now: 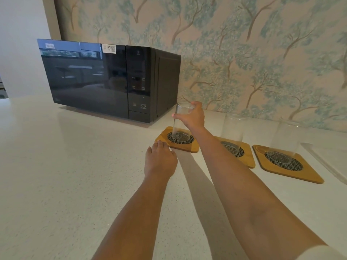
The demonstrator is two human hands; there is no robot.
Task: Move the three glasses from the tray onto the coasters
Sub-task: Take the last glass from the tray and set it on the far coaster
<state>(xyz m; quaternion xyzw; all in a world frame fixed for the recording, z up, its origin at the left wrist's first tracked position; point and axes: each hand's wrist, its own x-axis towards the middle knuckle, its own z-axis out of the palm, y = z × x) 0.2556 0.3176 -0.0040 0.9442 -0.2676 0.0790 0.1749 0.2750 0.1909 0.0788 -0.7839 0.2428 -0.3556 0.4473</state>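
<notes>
Three wooden coasters with dark mesh centres lie in a row on the white counter. On the left coaster (191,145) stands a clear glass (179,126), and my right hand (193,115) grips it near its rim. A second glass (232,132) stands on the middle coaster (247,156), partly behind my right forearm. The third glass (285,141) stands on the right coaster (300,173). My left hand (160,159) rests flat on the counter, fingertips touching the left coaster's near corner. The pale tray (326,158) shows at the right edge.
A black microwave (112,79) stands on the counter at the back left, close behind the left coaster. A wall with tree-patterned wallpaper (262,53) runs right behind the glasses. The white counter (65,166) stretches toward me and to the left.
</notes>
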